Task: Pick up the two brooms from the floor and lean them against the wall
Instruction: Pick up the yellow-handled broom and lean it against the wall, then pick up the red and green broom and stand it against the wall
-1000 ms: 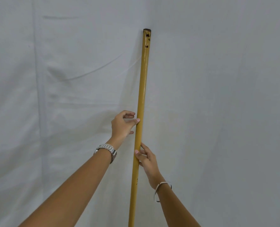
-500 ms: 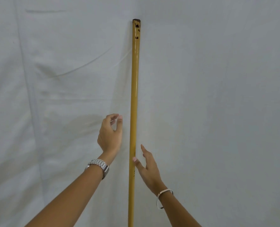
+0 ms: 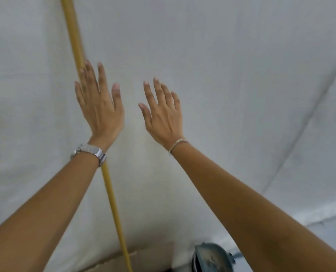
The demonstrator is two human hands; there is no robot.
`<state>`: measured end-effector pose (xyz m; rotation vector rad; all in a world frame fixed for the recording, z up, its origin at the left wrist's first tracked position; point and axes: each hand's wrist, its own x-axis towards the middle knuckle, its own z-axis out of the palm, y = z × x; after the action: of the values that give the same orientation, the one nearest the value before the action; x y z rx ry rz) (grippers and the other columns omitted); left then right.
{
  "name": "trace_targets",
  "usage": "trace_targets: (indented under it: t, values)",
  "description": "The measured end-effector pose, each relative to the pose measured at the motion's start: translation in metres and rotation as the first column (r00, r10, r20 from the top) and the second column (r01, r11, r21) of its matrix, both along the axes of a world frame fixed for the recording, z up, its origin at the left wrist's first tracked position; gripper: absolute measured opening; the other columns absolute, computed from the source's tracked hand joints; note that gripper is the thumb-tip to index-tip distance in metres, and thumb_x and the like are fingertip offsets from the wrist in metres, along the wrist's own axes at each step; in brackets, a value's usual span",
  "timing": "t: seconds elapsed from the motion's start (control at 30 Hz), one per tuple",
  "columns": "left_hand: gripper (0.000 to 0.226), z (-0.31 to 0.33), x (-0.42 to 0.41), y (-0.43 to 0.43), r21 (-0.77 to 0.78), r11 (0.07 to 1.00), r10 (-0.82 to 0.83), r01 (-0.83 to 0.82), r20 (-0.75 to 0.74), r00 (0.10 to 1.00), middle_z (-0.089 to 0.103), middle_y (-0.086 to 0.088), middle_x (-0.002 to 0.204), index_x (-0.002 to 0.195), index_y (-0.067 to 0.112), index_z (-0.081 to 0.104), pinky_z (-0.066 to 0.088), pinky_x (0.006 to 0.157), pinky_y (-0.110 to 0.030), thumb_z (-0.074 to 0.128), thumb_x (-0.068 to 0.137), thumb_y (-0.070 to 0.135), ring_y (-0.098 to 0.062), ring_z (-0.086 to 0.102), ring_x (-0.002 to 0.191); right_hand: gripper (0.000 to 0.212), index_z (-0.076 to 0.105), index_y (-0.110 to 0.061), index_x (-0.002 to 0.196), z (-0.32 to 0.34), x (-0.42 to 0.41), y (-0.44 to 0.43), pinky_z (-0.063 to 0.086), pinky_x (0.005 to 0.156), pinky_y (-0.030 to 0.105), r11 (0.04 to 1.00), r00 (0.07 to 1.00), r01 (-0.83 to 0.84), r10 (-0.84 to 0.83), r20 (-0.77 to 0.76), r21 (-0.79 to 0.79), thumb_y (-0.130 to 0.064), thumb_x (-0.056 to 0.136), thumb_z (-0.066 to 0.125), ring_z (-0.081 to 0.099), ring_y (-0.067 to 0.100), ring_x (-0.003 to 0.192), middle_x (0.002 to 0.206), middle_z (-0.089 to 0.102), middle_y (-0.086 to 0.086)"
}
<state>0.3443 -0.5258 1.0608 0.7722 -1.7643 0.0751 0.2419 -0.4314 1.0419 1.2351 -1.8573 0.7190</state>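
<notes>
A yellow broom handle stands tilted against the white cloth-covered wall, running from the top left down to the bottom edge; its head is out of view. My left hand, with a metal watch on the wrist, is spread flat in front of the handle, fingers apart, holding nothing. My right hand, with a thin bracelet, is open to the right of the handle, apart from it. The second broom is not in view.
A grey round object lies at the bottom, right of the handle's lower end. A strip of brownish floor shows at the foot of the cloth. A fold in the cloth runs diagonally at the right.
Both hands have come off the handle and spread open. The view has dropped and swung, so the handle now leans across the left side and its top is out of view.
</notes>
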Motion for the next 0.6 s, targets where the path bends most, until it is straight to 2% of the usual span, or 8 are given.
trace_targets:
  t: [0.17, 0.33, 0.5, 0.6]
  values:
    - [0.054, -0.002, -0.047, 0.072, -0.006, 0.997, -0.081, 0.081, 0.05, 0.995, 0.011, -0.017, 0.158, 0.149, 0.016, 0.015, 0.002, 0.117, -0.044, 0.017, 0.1, 0.04, -0.028, 0.008, 0.146, 0.052, 0.029, -0.018, 0.141, 0.008, -0.051, 0.08, 0.03, 0.107, 0.043, 0.988, 0.987, 0.156, -0.155, 0.043, -0.008, -0.041, 0.095, 0.026, 0.037, 0.028, 0.133, 0.149, 0.035, 0.011]
    - [0.053, -0.047, -0.115, 0.172, 0.073, 0.981, -0.187, 0.181, 0.087, 0.978, 0.011, -0.014, 0.158, 0.148, 0.024, 0.018, 0.003, 0.116, -0.051, 0.019, 0.099, 0.044, -0.026, 0.009, 0.146, 0.049, 0.039, -0.019, 0.137, -0.019, -0.125, 0.197, 0.033, 0.104, 0.045, 0.975, 0.974, 0.214, -0.209, 0.084, -0.066, -0.04, 0.093, 0.03, 0.043, 0.031, 0.127, 0.142, 0.044, 0.013]
    - [0.055, -0.111, -0.2, 0.288, 0.2, 0.948, -0.281, 0.249, 0.153, 0.948, 0.01, -0.011, 0.159, 0.148, 0.023, 0.02, 0.003, 0.116, -0.053, 0.024, 0.098, 0.046, -0.026, 0.008, 0.146, 0.049, 0.035, -0.02, 0.139, -0.078, -0.22, 0.328, 0.028, 0.105, 0.046, 0.963, 0.96, 0.243, -0.256, 0.113, 0.115, -0.041, 0.095, 0.031, 0.039, 0.032, 0.13, 0.145, 0.04, 0.012]
    - [0.055, -0.151, -0.251, 0.351, 0.291, 0.921, -0.317, 0.259, 0.176, 0.932, 0.01, -0.009, 0.159, 0.148, 0.023, 0.02, 0.003, 0.116, -0.052, 0.024, 0.098, 0.046, -0.024, 0.007, 0.146, 0.05, 0.037, -0.02, 0.137, -0.119, -0.266, 0.391, 0.03, 0.104, 0.048, 0.951, 0.951, 0.231, -0.265, 0.158, 0.203, -0.043, 0.094, 0.028, 0.042, 0.032, 0.126, 0.144, 0.042, 0.011]
